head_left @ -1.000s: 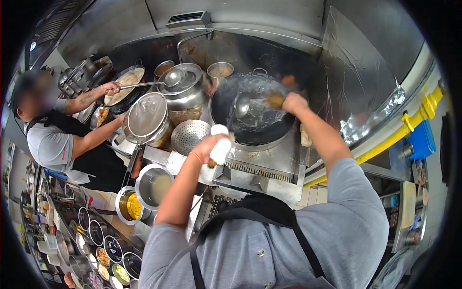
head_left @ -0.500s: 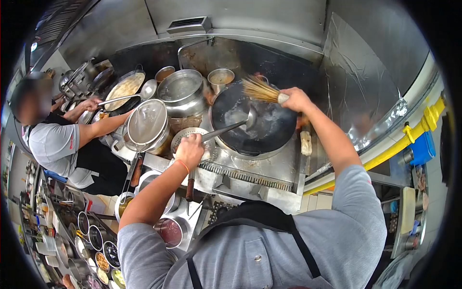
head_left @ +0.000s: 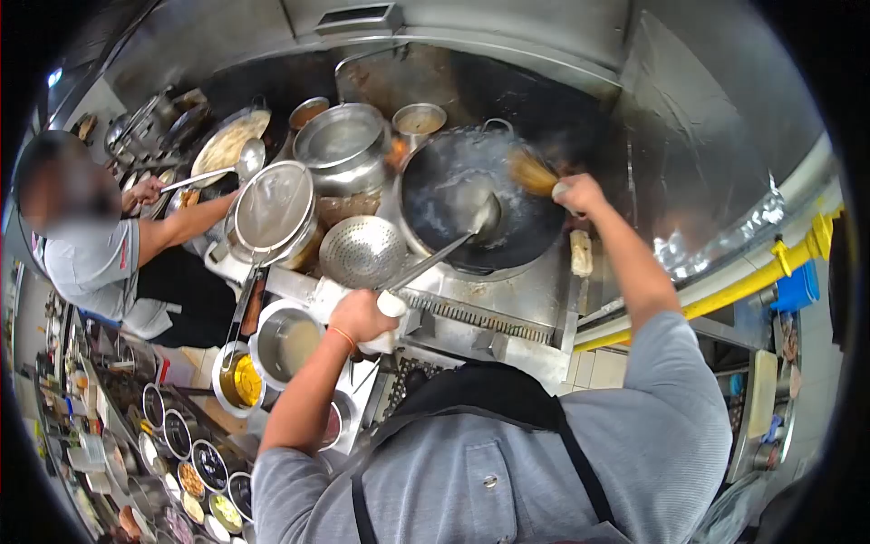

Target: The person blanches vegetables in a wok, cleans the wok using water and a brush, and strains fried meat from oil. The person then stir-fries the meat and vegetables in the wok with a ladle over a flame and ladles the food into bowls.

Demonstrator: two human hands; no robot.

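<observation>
In the head view, my right hand [head_left: 583, 194] grips a bamboo wok brush [head_left: 533, 172] by its wrapped end, its bristles over the right side of the black wok [head_left: 421, 186]. My left hand [head_left: 361, 319] is closed around the handle of a steel ladle [head_left: 488, 216], whose bowl is inside the wok. A white cloth [head_left: 381, 343] is bunched at that same hand. Bubbly, steaming water seems to lie in the wok. Just left of the wok rests a perforated steel strainer [head_left: 362, 251], beyond my left hand.
A large steel pot [head_left: 342, 186] stands behind the strainer. A mesh sieve [head_left: 275, 204] lies over another pot to the left. At far left, a co-worker [head_left: 100, 263] holds a ladle [head_left: 250, 160]. A yellow pipe [head_left: 725, 295] runs along the right. Several ingredient containers [head_left: 210, 471] stand lower left.
The brush and my right hand have moved right and toward me. My left hand and the ladle have shifted toward me, uncovering the strainer. The co-worker's ladle has moved left.
</observation>
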